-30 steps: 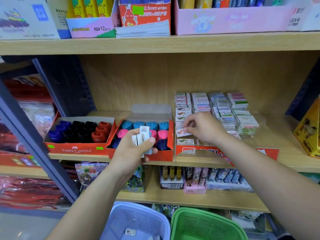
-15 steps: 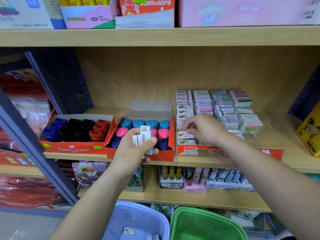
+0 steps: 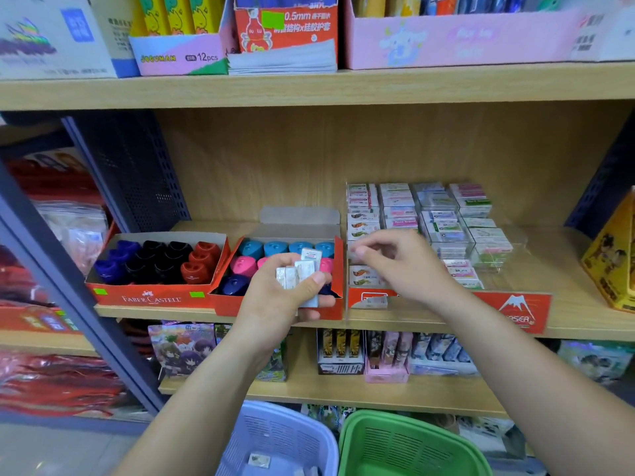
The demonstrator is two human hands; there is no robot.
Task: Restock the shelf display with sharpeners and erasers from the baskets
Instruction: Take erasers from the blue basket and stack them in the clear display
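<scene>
My left hand (image 3: 275, 304) grips a small bunch of white wrapped erasers (image 3: 302, 271) in front of the red box of blue, pink and navy sharpeners (image 3: 271, 249). My right hand (image 3: 405, 266) hovers just in front of the clear eraser display (image 3: 446, 231), over its left front column. Its fingers are loosely curled and blurred, and I see nothing between them. Stacks of small packaged erasers fill the display. Below, a blue basket (image 3: 275, 438) holds a loose eraser (image 3: 259, 460), and a green basket (image 3: 405, 444) stands beside it.
A red Faber-Castell box (image 3: 151, 298) of dark sharpeners sits at the left of the shelf. A yellow carton (image 3: 615, 259) stands at the far right. Boxes line the shelf above, and card packs fill the shelf below. A dark metal upright (image 3: 68, 276) runs on the left.
My right hand has lifted off the front left eraser column and drawn back toward my left hand. My left hand keeps the same erasers in about the same place.
</scene>
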